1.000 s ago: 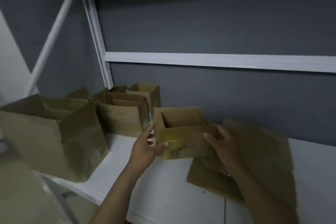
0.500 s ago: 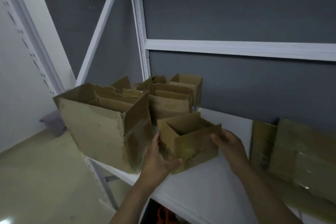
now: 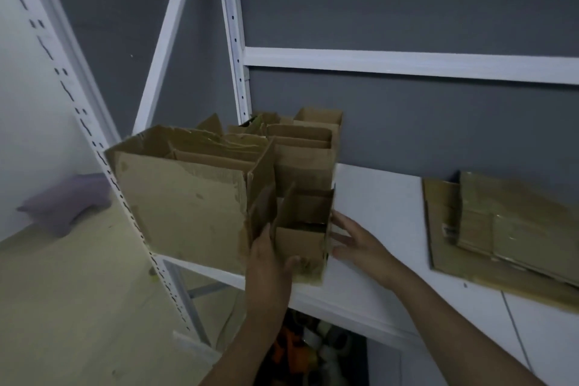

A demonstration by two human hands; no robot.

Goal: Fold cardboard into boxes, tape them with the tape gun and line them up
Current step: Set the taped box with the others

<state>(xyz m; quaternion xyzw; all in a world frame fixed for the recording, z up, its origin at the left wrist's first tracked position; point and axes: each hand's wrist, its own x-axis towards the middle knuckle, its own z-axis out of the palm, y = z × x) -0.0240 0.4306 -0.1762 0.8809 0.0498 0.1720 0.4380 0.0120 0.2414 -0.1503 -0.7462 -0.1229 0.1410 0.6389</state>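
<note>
A small open-topped cardboard box point(image 3: 305, 229) stands on the white shelf point(image 3: 382, 207), tight against a large open box point(image 3: 188, 207) on its left and in front of other folded boxes point(image 3: 305, 147). My left hand point(image 3: 269, 263) holds its near left corner, thumb across the front face. My right hand point(image 3: 354, 238) lies with straight fingers against its right side. A stack of flat cardboard sheets point(image 3: 507, 222) rests on the shelf to the right. No tape gun is in view.
The white rack upright point(image 3: 233, 34) and a diagonal brace point(image 3: 163, 41) rise behind the boxes against a grey wall. The large box overhangs the shelf's left front edge. Orange and white items point(image 3: 300, 348) sit on a lower level. A grey cushion point(image 3: 67, 204) lies on the floor.
The small box has been carried left from in front of the flat sheets and set down beside the large box. My right hand's fingers have straightened against its side.
</note>
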